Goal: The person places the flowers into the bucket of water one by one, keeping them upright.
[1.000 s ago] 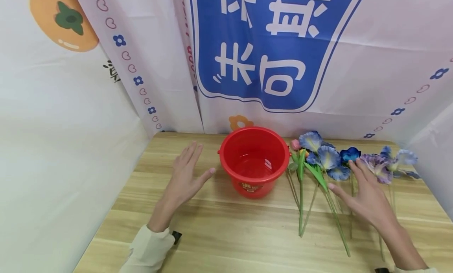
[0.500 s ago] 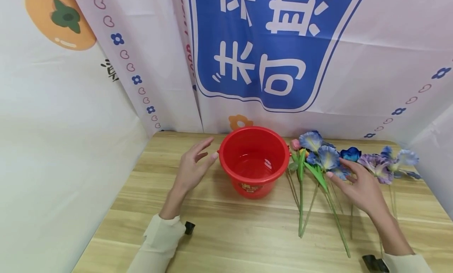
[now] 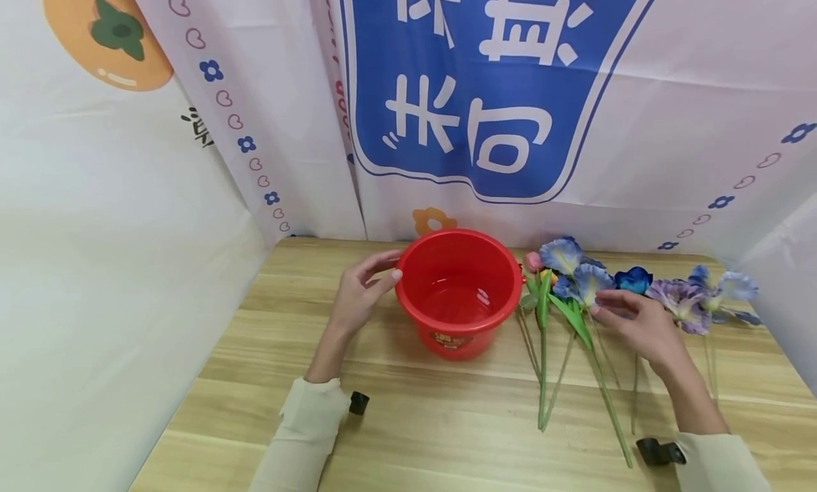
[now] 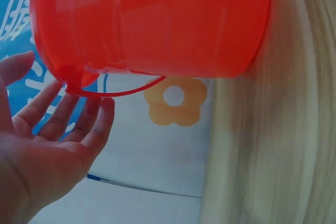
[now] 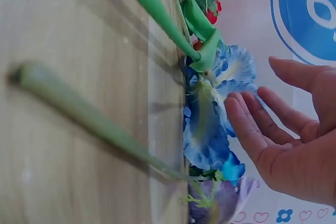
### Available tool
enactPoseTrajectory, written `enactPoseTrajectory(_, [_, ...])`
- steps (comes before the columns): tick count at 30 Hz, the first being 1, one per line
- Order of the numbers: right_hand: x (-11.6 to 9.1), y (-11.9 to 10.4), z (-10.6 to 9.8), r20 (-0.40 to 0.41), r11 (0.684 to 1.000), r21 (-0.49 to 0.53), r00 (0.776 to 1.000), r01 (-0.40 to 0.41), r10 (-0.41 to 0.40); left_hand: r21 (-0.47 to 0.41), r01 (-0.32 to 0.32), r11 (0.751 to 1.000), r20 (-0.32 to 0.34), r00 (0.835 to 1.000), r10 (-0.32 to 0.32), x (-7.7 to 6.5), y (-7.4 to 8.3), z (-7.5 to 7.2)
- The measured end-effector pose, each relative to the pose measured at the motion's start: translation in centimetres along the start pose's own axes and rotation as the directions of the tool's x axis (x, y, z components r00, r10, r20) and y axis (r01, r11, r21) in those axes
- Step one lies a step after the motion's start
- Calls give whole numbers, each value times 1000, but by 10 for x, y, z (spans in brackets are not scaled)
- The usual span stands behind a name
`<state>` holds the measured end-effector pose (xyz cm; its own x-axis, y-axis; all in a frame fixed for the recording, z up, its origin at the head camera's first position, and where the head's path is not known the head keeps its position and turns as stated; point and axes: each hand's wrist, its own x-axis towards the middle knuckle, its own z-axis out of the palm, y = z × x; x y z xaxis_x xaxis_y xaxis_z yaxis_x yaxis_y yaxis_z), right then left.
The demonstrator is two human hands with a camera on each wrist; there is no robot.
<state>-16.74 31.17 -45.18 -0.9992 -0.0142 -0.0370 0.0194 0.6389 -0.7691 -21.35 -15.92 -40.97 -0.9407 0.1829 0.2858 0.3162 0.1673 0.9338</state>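
Observation:
A red plastic bucket stands upright at the back middle of the wooden table. My left hand is at its left rim, with fingers loosely extended behind the side. In the left wrist view, fingertips are right at the end of the bucket's thin red handle, and the thumb stays apart from the other fingers. My right hand hovers over the artificial flowers, fingers slightly bent and holding nothing. Closest to its fingertips is a pale blue flower; a deep blue bloom lies just beyond.
Purple flowers lie at the right, and a pink bud sits beside the bucket. Several green stems point toward the table's front. A printed cloth hangs behind the table.
My left hand has moved right to the bucket's rim. My right hand has shifted left from the deep blue bloom toward the pale blue flower, its fingers drawing closer together.

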Motion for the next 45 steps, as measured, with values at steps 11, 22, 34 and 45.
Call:
enactPoseTrajectory(11, [7,13,5,114,982,168,991,-85,66,0,-11,1000,12,1000,11,-1,-8,-3])
enactPoseTrajectory(22, [8,26,2,234,936,274,960,-219,156,40,19,999,31,999,-20,-3,-10,-7])
enactPoseTrajectory(34, [6,22,1,253,928,309,959,-206,129,61,36,997,41,998,-39,-4,-10,-8])
enactPoseTrajectory(45, [-1,3,-11,215,931,341,975,-128,56,62,36,997,40,998,-38,-4,-10,-9])
